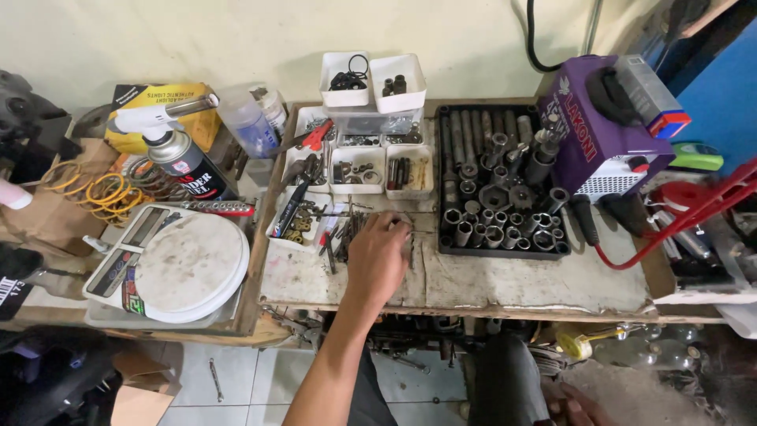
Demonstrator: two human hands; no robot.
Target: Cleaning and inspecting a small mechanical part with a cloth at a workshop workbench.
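Note:
My left hand [377, 256] reaches over the worn wooden bench top [505, 284]. Its bent fingertips rest on a loose heap of dark drill bits and small metal pins [347, 230]. Whether they pinch one of them is hidden by the fingers. Right of the hand stands a black tray of sockets and extension bars [498, 185]. Just beyond the hand, white plastic bins [382, 168] hold small parts. My right hand [572, 405] lies low at the frame's bottom edge, beside my dark-trousered knee, with nothing seen in it.
A purple welding machine [603, 130] with a red cable sits at the right. At the left are a round white scale [185, 264], a gas torch can [177, 150], coiled springs [106, 189] and a yellow box. Tiled floor lies below the bench.

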